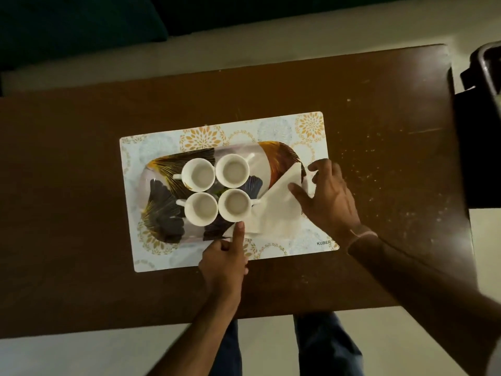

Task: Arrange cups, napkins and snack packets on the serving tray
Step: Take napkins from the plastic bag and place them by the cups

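The napkin (pixel 276 210) is the thing in hand — white, folded, lying at the 3 o'clock end of the serving tray (pixel 162 191), with its lower right part spilling past the tray rim onto the placemat (pixel 309 126). One corner points up to about 1 o'clock, another reaches toward 7 o'clock.

Your right hand (pixel 329 198) lies flat over the napkin's right edge, fingers spread and extended, pressing rather than pinching; nothing is gripped. Your left hand (pixel 223 260) has only the index finger out, tip down on the napkin's lower left corner, the other fingers curled and empty.

To do this well: keep the left fingertip as an anchor and slide with the right palm toward 9 o'clock, so the whole sheet ends up inside the tray rim. Go gently — thin paper likely bunches or unfolds if you drag hard.

Watch the four cups (pixel 217 189), clustered two by two at the tray's centre. The lower right one has its handle touching or just over the napkin's edge, so a push too far could nudge it.

No snack packets in view; that part looks not yet done. Leave bare tray at 9 o'clock for them.

Table (pixel 81 185) under everything, dark bin-like object (pixel 485 77) at 2 o'clock, well apart.
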`<state>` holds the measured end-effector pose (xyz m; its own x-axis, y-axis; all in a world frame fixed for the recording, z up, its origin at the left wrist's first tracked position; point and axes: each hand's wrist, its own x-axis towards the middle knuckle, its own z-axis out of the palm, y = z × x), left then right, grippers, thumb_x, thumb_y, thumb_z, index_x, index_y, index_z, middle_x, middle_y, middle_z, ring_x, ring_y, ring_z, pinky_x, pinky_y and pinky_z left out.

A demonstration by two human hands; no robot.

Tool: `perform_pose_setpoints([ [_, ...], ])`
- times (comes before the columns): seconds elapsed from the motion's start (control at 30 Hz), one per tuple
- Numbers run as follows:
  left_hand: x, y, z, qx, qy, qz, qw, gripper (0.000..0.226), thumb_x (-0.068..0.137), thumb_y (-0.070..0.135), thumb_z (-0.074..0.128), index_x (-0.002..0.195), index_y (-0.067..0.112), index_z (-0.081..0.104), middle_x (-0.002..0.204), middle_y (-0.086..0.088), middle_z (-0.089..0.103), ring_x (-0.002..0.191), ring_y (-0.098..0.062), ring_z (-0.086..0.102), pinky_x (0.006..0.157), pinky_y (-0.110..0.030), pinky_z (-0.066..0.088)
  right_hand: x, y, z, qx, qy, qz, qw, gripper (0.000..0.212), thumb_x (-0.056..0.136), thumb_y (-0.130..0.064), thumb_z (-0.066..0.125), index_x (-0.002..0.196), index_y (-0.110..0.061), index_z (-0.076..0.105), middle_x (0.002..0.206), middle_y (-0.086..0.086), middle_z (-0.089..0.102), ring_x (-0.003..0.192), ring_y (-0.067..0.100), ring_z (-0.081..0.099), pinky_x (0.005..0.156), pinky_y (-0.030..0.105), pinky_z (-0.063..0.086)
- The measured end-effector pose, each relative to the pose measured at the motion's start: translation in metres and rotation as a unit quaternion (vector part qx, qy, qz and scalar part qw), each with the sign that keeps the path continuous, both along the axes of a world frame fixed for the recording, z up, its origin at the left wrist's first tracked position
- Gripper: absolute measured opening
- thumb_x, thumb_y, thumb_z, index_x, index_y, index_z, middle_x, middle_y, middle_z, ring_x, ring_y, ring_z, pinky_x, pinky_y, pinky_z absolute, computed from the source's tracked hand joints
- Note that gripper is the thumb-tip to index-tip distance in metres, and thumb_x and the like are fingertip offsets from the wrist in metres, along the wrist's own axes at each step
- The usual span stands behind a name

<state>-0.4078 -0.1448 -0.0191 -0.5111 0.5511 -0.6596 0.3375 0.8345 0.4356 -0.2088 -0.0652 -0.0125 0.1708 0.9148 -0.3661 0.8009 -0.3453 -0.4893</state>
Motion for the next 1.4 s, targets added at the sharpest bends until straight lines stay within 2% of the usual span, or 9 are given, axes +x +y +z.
perform_pose_setpoints([
  [0.13,-0.003,-0.022,0.015,0.127,0.068,-0.202,0.969,0.042,0.088,0.065,0.046,0.072,0.028,0.055,0.065,0.015,0.061,0.061,0.002,0.062,0.048,-0.012,0.042,-0.006,-0.027,0.003,0.093,-0.096,0.182,0.974,0.047,0.092,-0.051,0.053,0.13,-0.023,0.053,0.14,0.009,0.047,0.119,0.029,0.048,0.093,0.049,0.044],
  [0.23,0.007,-0.03,0.015,0.219,0.027,-0.342,0.914,0.027,0.094,0.047,0.053,0.108,0.026,0.062,0.109,0.008,0.064,0.103,0.001,0.057,0.085,-0.017,0.05,-0.008,-0.05,-0.008,0.047,-0.096,0.308,0.945,0.052,0.097,-0.05,0.043,0.146,-0.032,0.042,0.163,0.005,0.026,0.147,0.035,0.025,0.111,0.059,0.024],
  [0.33,0.015,-0.032,0.003,0.205,0.051,-0.463,0.86,0.052,0.094,0.037,0.056,0.142,0.017,0.048,0.148,-0.002,0.047,0.143,-0.016,0.034,0.116,-0.037,0.033,-0.009,-0.067,-0.024,0.017,-0.102,0.367,0.924,0.058,0.101,-0.049,0.03,0.156,-0.03,0.024,0.168,0.002,0.007,0.154,0.03,0.0,0.12,0.058,0.002],
  [0.53,0.016,-0.033,-0.009,0.142,0.107,-0.531,0.828,0.071,0.087,0.032,0.057,0.151,0.014,0.032,0.162,-0.005,0.027,0.152,-0.021,0.015,0.121,-0.05,0.021,0.006,-0.068,-0.037,-0.009,-0.116,0.364,0.924,0.062,0.102,-0.055,0.018,0.158,-0.027,0.021,0.167,0.002,0.007,0.154,0.028,0.001,0.119,0.063,0.006],
  [0.73,0.036,-0.027,-0.006,0.215,0.093,-0.489,0.84,0.065,0.081,0.028,0.068,0.14,0.016,0.043,0.15,-0.007,0.043,0.144,-0.024,0.031,0.116,-0.045,0.03,0.037,-0.048,-0.019,-0.005,-0.062,0.218,0.974,0.061,0.102,-0.057,0.017,0.156,-0.031,0.023,0.168,0.003,0.001,0.154,0.027,0.004,0.12,0.06,0.01],
  [1.0,0.139,0.051,-0.011,0.288,0.024,-0.565,0.772,0.053,0.081,0.027,0.066,0.131,0.019,0.049,0.141,-0.005,0.049,0.131,-0.024,0.042,0.105,-0.047,0.039,0.141,-0.025,0.011,0.081,0.011,0.001,0.997,0.041,0.102,-0.042,0.042,0.139,-0.024,0.044,0.164,0.003,0.017,0.144,0.019,0.03,0.113,0.045,0.026],
  [1.17,0.248,0.101,-0.006,0.298,-0.008,-0.614,0.731,0.047,0.083,0.032,0.062,0.127,0.022,0.049,0.135,-0.003,0.052,0.125,-0.019,0.044,0.1,-0.041,0.039,0.238,-0.029,0.015,0.125,0.016,-0.201,0.971,0.028,0.095,-0.029,0.058,0.122,-0.019,0.056,0.146,0.003,0.038,0.124,0.02,0.05,0.105,0.048,0.045],
  [1.3,0.341,0.122,0.003,0.344,-0.033,-0.645,0.681,0.046,0.08,0.033,0.064,0.122,0.02,0.053,0.13,-0.004,0.053,0.12,-0.021,0.047,0.095,-0.037,0.036,0.309,-0.044,0.013,0.179,-0.027,-0.339,0.923,0.021,0.09,-0.015,0.063,0.109,-0.009,0.066,0.126,0.014,0.053,0.088,0.01,0.059,0.085,0.013,0.047],
  [1.4,0.412,0.127,0.008,0.385,-0.066,-0.657,0.645,0.045,0.078,0.033,0.066,0.118,0.017,0.056,0.124,-0.005,0.055,0.114,-0.024,0.049,0.091,-0.036,0.038,0.357,-0.061,0.005,0.131,-0.07,-0.404,0.902,0.021,0.087,-0.02,0.062,0.105,-0.011,0.069,0.116,0.014,0.06,0.097,0.019,0.06,0.089,0.021,0.044],
])
